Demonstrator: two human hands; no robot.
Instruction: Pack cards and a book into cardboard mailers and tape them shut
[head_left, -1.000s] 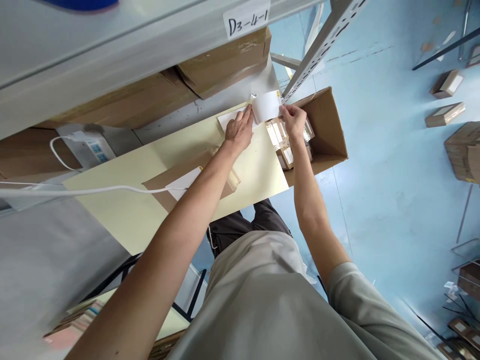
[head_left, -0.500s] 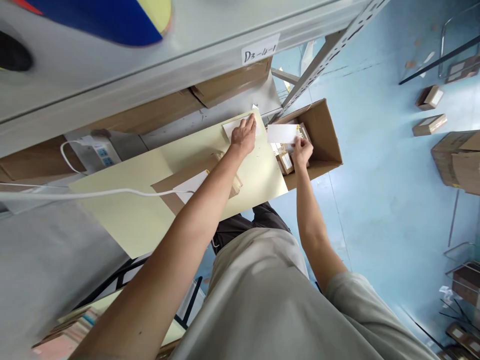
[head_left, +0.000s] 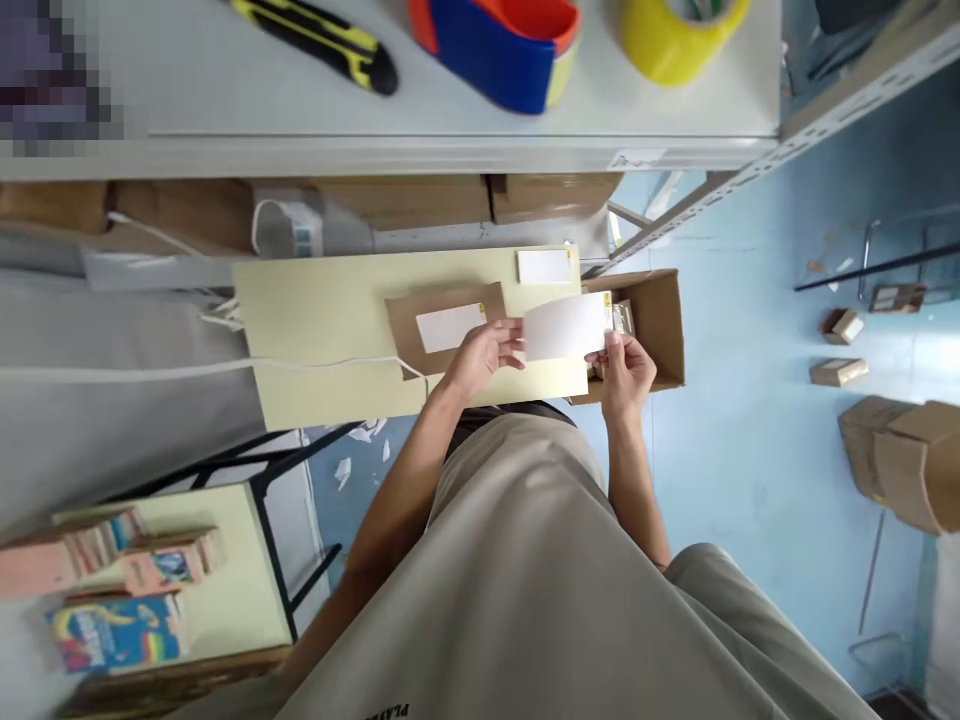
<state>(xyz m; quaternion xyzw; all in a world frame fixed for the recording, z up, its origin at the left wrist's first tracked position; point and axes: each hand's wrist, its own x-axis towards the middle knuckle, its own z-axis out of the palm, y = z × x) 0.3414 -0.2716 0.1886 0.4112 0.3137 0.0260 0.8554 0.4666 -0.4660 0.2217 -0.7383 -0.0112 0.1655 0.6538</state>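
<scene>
White paper [head_left: 564, 330], with a yellow mark at its upper right corner, is held up over the right end of the pale yellow table [head_left: 315, 310], next to an open cardboard box [head_left: 660, 325]. Its lower right corner is pinched between the thumb and fingers of the right hand [head_left: 628, 372]. The left hand [head_left: 484, 355] is held with its fingers loosely spread at the paper's left edge; whether the paper is touched by them cannot be told. Beside that hand, brown cardboard [head_left: 406, 325] is laid on the table, with a white slip [head_left: 450, 328] on it. Another slip [head_left: 544, 267] is placed near the far right corner. A white cable [head_left: 330, 364] is draped across the table's left part.
</scene>
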